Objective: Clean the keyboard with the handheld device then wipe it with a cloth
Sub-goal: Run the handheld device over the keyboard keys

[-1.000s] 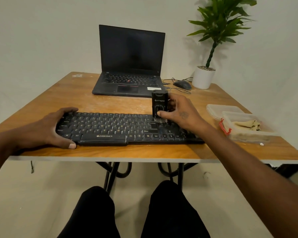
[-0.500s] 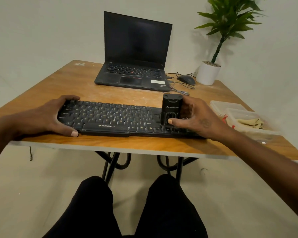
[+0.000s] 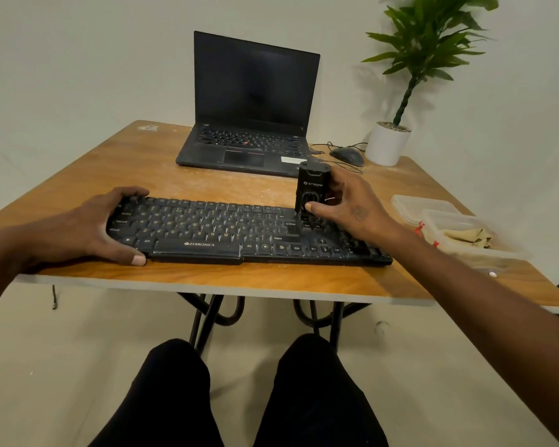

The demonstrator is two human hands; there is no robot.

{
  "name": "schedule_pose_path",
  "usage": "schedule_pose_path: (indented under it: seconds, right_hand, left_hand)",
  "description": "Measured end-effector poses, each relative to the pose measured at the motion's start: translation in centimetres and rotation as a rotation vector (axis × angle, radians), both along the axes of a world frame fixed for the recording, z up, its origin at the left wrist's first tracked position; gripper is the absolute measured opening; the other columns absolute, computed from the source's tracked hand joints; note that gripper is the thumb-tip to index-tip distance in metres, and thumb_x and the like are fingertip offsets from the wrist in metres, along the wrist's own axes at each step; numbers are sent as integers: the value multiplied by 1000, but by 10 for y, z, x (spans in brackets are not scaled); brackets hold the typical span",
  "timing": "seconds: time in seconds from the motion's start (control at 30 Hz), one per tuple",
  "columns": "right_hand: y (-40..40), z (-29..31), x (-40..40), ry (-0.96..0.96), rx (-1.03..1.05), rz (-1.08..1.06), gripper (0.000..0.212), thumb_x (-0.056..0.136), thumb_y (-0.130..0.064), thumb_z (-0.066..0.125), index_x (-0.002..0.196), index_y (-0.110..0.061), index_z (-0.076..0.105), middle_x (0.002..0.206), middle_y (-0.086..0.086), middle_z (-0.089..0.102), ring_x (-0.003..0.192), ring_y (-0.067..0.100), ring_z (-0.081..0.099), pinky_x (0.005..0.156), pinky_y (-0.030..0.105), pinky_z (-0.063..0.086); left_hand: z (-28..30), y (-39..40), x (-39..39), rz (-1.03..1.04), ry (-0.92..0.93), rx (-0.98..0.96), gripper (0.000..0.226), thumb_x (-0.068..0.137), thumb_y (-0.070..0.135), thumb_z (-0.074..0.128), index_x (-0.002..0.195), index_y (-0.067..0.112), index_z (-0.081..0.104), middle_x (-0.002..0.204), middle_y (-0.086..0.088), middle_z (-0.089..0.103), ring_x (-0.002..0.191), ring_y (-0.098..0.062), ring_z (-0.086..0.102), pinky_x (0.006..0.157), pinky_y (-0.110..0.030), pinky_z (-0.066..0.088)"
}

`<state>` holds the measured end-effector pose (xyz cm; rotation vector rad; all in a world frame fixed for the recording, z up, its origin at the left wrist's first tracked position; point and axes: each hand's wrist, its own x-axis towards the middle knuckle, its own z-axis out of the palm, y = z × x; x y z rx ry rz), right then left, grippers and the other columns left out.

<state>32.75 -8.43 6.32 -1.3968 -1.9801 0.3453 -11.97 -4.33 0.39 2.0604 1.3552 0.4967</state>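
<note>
The handheld device [image 3: 312,195], gripped by the right hand [image 3: 347,204], is shifted rightward along the keyboard [image 3: 239,232], past the Enter key.

A plain desk setup in a small office or home workroom: a worn wooden table [image 3: 162,162] on black metal legs against bare white walls, holding an open black laptop [image 3: 249,124], a wired mouse [image 3: 347,155], a black keyboard [image 3: 226,232] and a potted plant [image 3: 388,141] in the corner
</note>
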Motion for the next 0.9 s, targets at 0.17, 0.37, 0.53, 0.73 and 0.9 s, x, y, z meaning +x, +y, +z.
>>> schedule_pose_path:
  seconds: [0.17,0.37,0.53,0.73,0.9]
  right_hand:
    - [-52,-1,12,70,-112,116,61,85,-20,79,140,-25,52,131,-11,64,121,2,59,97,21,52]
    - [-44,-4,21,82,-71,39,59,84,-20,80,135,-30,52,123,-19,64,115,-7,59,92,14,50]
    - [-10,-6,22,51,34,-90,60,85,-21,79,140,-21,53,127,-13,62,109,-5,57,86,-1,41]
    - [-25,-6,26,111,3,-153,62,86,-23,78,141,-25,50,123,-22,58,109,-8,54,79,2,40]
    - [-76,-13,33,197,-70,-78,60,83,-21,81,134,-36,53,119,-19,67,109,-5,63,87,15,54]
  left_hand:
    - [-2,2,-1,-2,-14,-2,121,34,74,93,136,68,29,136,20,44,120,-7,49,100,-39,46]
    - [-4,7,-1,6,-38,7,122,30,71,95,135,66,35,136,13,46,118,-14,52,95,-39,47]
    - [-6,8,-3,14,-49,-7,124,30,66,98,137,65,36,138,10,47,119,-18,53,98,-44,48]
    - [-6,9,-3,15,-46,-15,126,32,65,99,137,69,30,141,10,44,124,-20,51,104,-48,47]
    - [-7,8,-2,17,-34,3,124,31,70,96,135,71,29,140,13,44,123,-17,50,102,-43,46]
